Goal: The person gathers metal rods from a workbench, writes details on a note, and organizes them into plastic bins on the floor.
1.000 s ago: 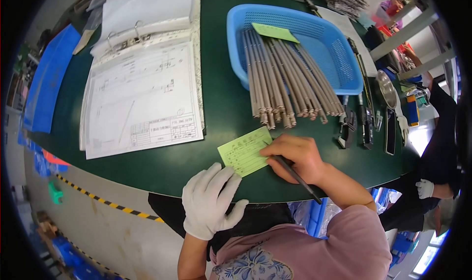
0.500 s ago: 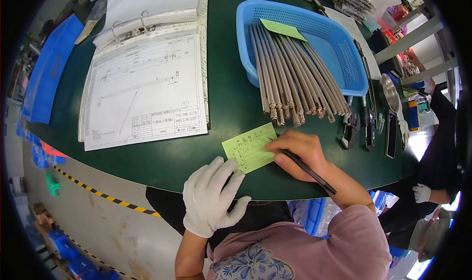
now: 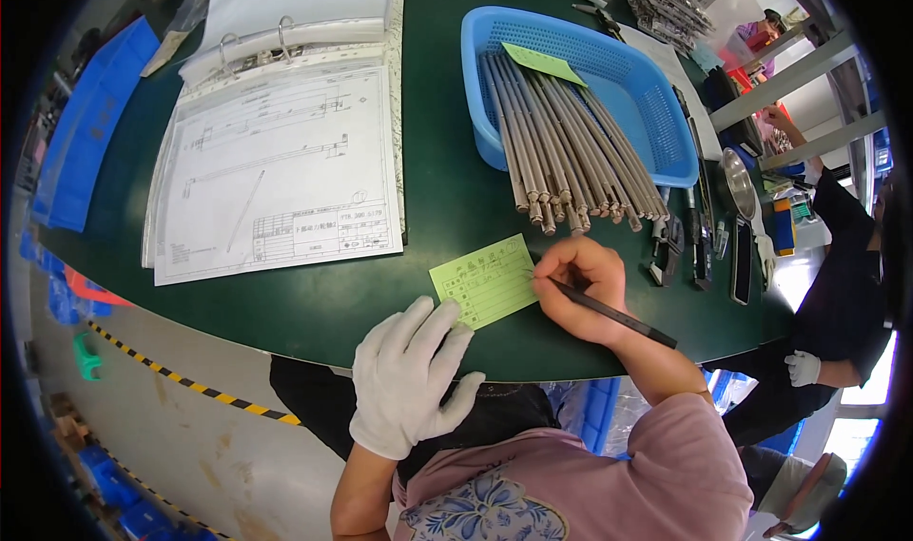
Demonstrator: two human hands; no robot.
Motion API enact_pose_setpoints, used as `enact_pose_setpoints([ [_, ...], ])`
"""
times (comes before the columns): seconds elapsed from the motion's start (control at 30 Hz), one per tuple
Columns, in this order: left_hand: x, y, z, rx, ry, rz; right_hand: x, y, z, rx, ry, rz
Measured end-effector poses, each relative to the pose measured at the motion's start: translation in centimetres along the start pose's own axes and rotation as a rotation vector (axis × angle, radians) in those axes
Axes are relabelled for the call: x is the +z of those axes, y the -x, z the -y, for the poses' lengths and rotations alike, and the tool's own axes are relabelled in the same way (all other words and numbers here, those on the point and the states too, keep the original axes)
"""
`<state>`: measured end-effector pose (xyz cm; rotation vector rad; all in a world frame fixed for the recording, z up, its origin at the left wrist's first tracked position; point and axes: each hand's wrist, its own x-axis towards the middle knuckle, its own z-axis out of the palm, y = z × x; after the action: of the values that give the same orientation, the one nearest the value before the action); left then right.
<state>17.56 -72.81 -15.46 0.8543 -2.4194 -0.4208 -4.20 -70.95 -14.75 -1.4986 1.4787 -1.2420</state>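
A light-green paper card [image 3: 487, 284] with a printed form and some handwriting lies near the front edge of the green table. My left hand [image 3: 404, 375], in a white glove, rests its spread fingertips on the card's lower left corner. Bare, my right hand [image 3: 585, 289] grips a black pen [image 3: 618, 318], its tip at the card's right edge. Beyond the card, a bundle of metal rods [image 3: 561, 151] leans out over the near rim of a blue plastic basket [image 3: 670, 142]. Another green card [image 3: 542, 63] lies on the rods.
An open ring binder with a technical drawing [image 3: 285, 180] lies to the left, beside a blue bin [image 3: 95, 123]. Calipers [image 3: 666, 251], other tools and a metal bowl [image 3: 737, 182] lie at the right. A co-worker's gloved hand [image 3: 804, 368] shows at far right.
My right hand and the pen have shifted slightly right, off the card's writing lines to its edge. The left hand stays on the card. The whole view has shifted a little.
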Motion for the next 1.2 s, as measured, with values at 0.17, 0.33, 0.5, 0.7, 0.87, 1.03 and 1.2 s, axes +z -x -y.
enact_pose_setpoints([
  [0.17, 0.1, 0.3, 0.1, -0.020, 0.003, 0.044, 0.9, -0.4, 0.4, 0.010, -0.078, 0.092],
  [0.33, 0.1, 0.5, 0.0, -0.030, -0.022, 0.045, 2.6, -1.4, 1.4, 0.062, -0.103, 0.256],
  [0.5, 0.0, 0.3, 0.1, -0.057, 0.010, 0.082, 3.0, -1.3, -0.4, -0.120, -0.008, 0.229],
  [0.7, -0.2, 0.3, 0.1, -0.057, 0.020, 0.075, 2.3, -0.9, -0.5, -0.201, 0.005, 0.222],
  [0.87, 0.3, 0.5, 0.2, -0.078, 0.064, 0.048, 1.5, -0.8, 0.9, -0.141, -0.196, -0.023],
  [1.03, 0.3, 0.4, 0.1, -0.058, 0.051, 0.046, 0.0, -0.3, 0.3, -0.033, -0.287, -0.058],
  [1.2, 0.4, 0.6, 0.0, -0.039, 0.019, 0.016, 0.8, -0.3, 1.6, 0.145, -0.184, -0.111],
])
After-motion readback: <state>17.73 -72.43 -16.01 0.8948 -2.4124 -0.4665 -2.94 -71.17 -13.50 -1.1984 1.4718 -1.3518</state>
